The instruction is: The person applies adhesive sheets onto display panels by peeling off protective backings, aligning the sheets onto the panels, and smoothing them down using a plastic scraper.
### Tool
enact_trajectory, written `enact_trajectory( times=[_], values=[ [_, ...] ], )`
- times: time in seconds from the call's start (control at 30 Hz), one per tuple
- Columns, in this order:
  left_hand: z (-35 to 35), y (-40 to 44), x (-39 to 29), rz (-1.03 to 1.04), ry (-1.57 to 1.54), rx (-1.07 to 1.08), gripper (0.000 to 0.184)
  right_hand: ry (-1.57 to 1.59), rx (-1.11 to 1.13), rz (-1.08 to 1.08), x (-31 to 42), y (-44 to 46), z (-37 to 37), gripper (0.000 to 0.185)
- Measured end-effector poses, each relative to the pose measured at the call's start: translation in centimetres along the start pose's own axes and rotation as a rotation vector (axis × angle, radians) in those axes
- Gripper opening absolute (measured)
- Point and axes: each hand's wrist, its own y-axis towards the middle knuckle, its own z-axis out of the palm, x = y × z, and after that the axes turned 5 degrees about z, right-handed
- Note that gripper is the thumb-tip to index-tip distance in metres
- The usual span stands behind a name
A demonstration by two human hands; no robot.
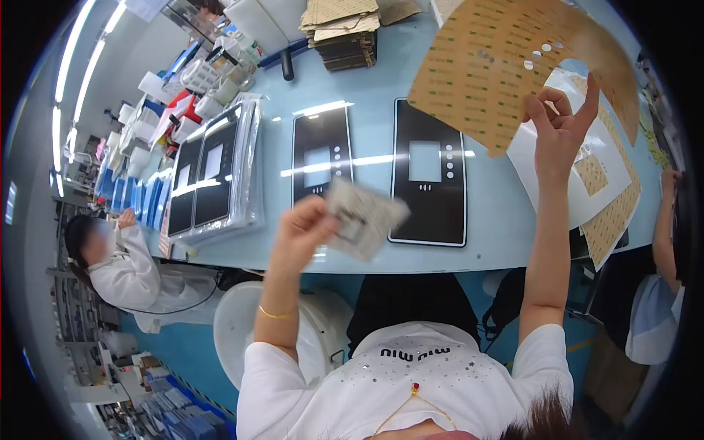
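The room has a blue floor (194, 348) and bright ceiling strip lights (70, 51). Across it stretches a pale blue, smooth desk (499, 213), with a white bin (233, 315) below its near edge. Over the desk's right side the right hand (561, 136) holds up a large tan sheet (469, 73), fingers clamped on its edge. Two black panels (411, 213) lie flat, streaked by reflections. Nearby, the left hand (302, 227) has its fingers closed on a small grey piece (367, 220), blurred.
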Motion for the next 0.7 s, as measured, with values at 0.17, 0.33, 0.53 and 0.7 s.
enact_trajectory(
  times=[0.17,0.33,0.53,0.7],
  values=[
    [6.8,-2.4,2.3,0.246,0.48,0.161,0.008,-0.031,0.217,0.148,-0.3,-1.8,-0.9,0.086],
    [9.8,-3.1,4.6,0.425,0.819,0.21,0.017,-0.035,0.375,0.299,-1.2,-4.8,-0.5,0.084],
    [10.1,-4.8,5.0,0.438,0.648,0.075,0.016,-0.044,0.587,0.482,-2.6,-6.7,-0.7,0.082],
    [9.8,-5.4,5.2,0.423,0.611,-0.04,0.016,-0.074,0.623,0.529,-2.8,-7.6,-1.2,0.082]
  ],
)
